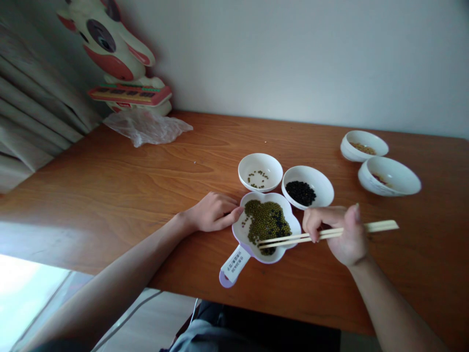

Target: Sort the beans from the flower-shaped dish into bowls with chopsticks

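Green beans (264,213) w/ some dark ones (283,226) mixed in, all sitting in the flower-shaped dish (239,233) near the front of the desk (110,195)! Chopsticks (306,237) are down at the near side of the pile, tips nearly together; can't tell if a bean's pinched. Best approx.: low angle, light squeeze, one bean at a time, go for loose ones at the edge so nbrs don't scatter. R hand (339,235) is closed round the sticks, mid-length; L hand (214,211) half-open, fingers loosely curled, thumb at the rim, no firm grip visible. Press lightly there, no tipping! Just behind: black-bean bowl (324,189) and sparse green-bean bowl (258,164), v. close, so short, low carries suit.
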{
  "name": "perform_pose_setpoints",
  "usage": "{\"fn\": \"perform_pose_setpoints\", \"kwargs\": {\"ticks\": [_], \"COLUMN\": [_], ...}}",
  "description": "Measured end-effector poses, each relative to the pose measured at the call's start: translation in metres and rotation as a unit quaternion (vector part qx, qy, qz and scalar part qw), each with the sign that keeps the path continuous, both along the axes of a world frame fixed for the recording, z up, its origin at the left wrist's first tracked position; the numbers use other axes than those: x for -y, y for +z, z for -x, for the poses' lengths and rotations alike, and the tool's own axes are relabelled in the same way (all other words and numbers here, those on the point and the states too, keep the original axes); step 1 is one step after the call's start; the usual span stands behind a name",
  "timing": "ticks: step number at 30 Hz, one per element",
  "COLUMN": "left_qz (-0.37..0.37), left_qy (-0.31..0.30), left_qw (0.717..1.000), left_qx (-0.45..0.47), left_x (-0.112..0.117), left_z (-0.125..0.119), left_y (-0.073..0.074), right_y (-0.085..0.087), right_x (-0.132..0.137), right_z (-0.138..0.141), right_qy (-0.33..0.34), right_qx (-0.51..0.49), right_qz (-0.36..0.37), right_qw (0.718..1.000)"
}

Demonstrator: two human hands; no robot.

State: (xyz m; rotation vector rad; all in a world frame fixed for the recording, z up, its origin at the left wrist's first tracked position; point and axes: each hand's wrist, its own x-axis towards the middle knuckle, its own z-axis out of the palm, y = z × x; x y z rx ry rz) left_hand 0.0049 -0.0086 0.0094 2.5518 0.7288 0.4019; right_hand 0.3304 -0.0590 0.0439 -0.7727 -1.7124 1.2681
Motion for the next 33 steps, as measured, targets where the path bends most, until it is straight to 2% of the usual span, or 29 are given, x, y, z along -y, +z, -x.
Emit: {"fn": "perform_pose_setpoints", "kwargs": {"ticks": [9, 22, 33], "left_qz": [-0.004, -0.011, -0.005], "left_qy": [0.0, -0.001, 0.004], "left_qw": [1.0, 1.0, 1.0], "left_qx": [-0.002, 0.002, 0.005], "left_x": [0.0006, 0.0004, 0.0012], "left_z": [-0.0002, -0.0009, -0.0009], "left_y": [0.0006, 0.0, 0.0019], "right_y": [0.0072, -0.0004, 0.0042], "right_x": [0.0008, 0.0021, 0.002], "right_z": [-0.0029, -0.0025, 0.0002], "right_qy": [0.014, 0.024, -0.036], "right_qx": [0.018, 0.015, -0.025], "right_qz": [-0.008, -0.026, -0.042], "right_qw": [1.0, 0.999, 0.998]}}
